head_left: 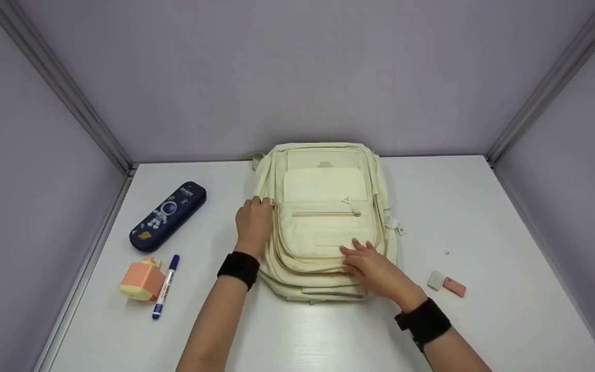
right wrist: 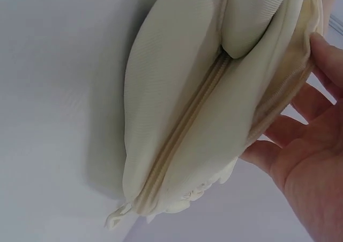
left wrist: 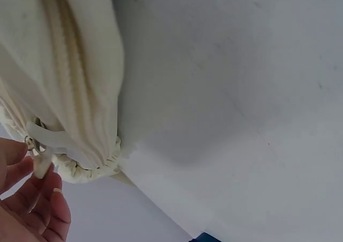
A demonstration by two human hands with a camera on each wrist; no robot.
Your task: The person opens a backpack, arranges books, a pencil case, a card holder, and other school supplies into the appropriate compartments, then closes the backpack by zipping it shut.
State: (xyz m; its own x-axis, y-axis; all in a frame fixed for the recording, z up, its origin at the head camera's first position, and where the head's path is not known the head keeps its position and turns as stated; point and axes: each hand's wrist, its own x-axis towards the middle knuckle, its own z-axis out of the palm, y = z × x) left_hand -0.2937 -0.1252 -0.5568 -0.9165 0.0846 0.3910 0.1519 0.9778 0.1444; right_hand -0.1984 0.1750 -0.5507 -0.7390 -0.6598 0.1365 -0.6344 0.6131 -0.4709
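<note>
A cream backpack (head_left: 323, 183) lies on its back on the white table, its front pocket facing up. My left hand (head_left: 254, 222) is at the backpack's left side. In the left wrist view, its thumb and fingers pinch a zipper pull (left wrist: 42, 164) at the end of the pocket's zipper. My right hand (head_left: 380, 271) rests on the lower right of the front pocket with fingers spread. In the right wrist view, the thumb touches the pocket's tan-lined edge (right wrist: 286, 86) and the fingertips pass behind it. A second zipper (right wrist: 187, 129) runs along the backpack's side there.
At the left lie a navy pencil case (head_left: 168, 217) with space pictures, a peach and yellow box-shaped item (head_left: 142, 280) and a blue-capped marker (head_left: 166, 287). A grey block (head_left: 436, 280) and a pink block (head_left: 454, 287) lie at the right. Panels border the table.
</note>
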